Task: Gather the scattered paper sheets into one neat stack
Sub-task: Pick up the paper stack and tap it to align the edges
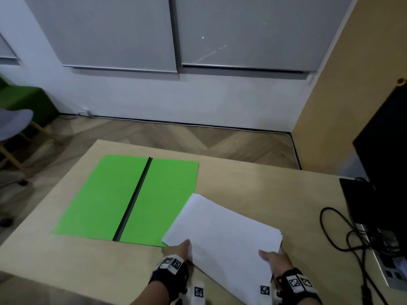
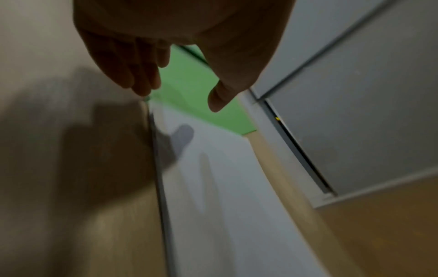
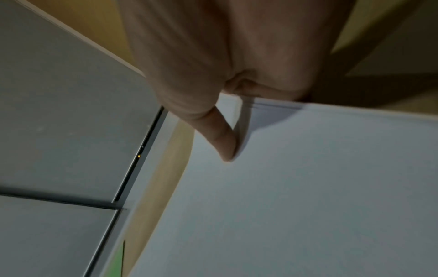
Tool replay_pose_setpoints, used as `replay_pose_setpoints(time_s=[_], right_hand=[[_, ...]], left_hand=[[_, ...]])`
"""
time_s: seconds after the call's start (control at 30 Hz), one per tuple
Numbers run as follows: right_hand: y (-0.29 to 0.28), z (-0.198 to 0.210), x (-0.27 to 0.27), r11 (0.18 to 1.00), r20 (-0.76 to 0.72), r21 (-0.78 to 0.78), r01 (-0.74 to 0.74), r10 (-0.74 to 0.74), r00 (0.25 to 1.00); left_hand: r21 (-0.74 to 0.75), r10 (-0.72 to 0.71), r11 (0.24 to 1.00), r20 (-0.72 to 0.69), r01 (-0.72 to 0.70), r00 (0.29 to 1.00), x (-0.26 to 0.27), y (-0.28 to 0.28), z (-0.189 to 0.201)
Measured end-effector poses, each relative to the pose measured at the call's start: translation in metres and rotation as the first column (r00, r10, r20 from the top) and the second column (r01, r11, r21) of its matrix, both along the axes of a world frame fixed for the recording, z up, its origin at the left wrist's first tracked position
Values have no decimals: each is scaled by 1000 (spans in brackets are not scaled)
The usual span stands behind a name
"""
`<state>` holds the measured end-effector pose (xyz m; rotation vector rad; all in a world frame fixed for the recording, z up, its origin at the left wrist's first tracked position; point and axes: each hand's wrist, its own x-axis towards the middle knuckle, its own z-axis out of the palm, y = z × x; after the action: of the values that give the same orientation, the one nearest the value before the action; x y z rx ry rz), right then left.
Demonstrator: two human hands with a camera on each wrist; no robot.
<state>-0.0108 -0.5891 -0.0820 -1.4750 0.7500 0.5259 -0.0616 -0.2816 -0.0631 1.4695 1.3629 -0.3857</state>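
Observation:
A stack of white paper sheets (image 1: pixel 224 234) lies slanted on the wooden table (image 1: pixel 253 177), its left corner over an open green folder (image 1: pixel 105 194). My left hand (image 1: pixel 184 249) is at the stack's near left edge. In the left wrist view its fingers (image 2: pixel 142 82) are straight beside the paper stack (image 2: pixel 225 187), and the thumb (image 2: pixel 218 101) hovers above it. My right hand (image 1: pixel 271 258) holds the near right corner. In the right wrist view its thumb (image 3: pixel 225 142) presses on top of the paper stack (image 3: pixel 308 187), and the other fingers are hidden past the edge.
The green folder has a black spine (image 1: pixel 134 199) down its middle. A dark monitor (image 1: pixel 385 161), black cables (image 1: pixel 334 234) and a power strip (image 1: pixel 387 260) crowd the table's right side. A grey chair (image 1: pixel 13 124) stands on the floor at the left.

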Motion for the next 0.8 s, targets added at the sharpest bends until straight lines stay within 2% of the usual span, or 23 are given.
replay_pose_setpoints(time_s=[0.07, 0.1, 0.17, 0.23, 0.3, 0.37, 0.43, 0.6, 0.63, 0.73, 0.8], right_hand=[[-3, 6, 7, 999, 21, -49, 4, -3, 1000], [-5, 7, 8, 999, 23, -52, 3, -2, 1000], [-17, -13, 10, 1000, 5, -24, 8, -8, 1000], [-21, -10, 10, 999, 6, 45, 16, -16, 1000], [-14, 17, 2, 991, -8, 137, 8, -7, 1000], [-5, 38, -5, 967, -34, 254, -6, 15, 999], [-3, 41, -13, 952, -50, 305, 19, -4, 999], [-15, 7, -18, 982, -37, 189, 10, -3, 999], [-15, 11, -21, 980, -57, 199, 22, -11, 998], [-13, 22, -27, 963, -71, 263, 64, -46, 996], [-9, 40, -26, 961, -59, 277, 20, -3, 998]], left_hand=[[254, 15, 967, -5, -13, 1000, 2, 16, 21], [381, -46, 923, -25, 52, 999, 5, 24, 28], [525, -243, 814, -83, 250, 966, 15, 34, 43], [544, -463, 715, -101, 439, 880, 27, 39, 36], [478, -646, 601, -182, 640, 742, 33, 34, 30], [457, -730, 461, -292, 760, 618, 34, 25, 23], [454, -752, 381, -355, 806, 556, 34, 15, 20], [435, -765, 349, -380, 830, 520, 37, 12, 17], [425, -769, 355, -374, 833, 518, 37, 15, 17], [427, -774, 391, -327, 815, 542, 40, 24, 22], [426, -771, 450, -258, 785, 582, 40, 31, 25]])
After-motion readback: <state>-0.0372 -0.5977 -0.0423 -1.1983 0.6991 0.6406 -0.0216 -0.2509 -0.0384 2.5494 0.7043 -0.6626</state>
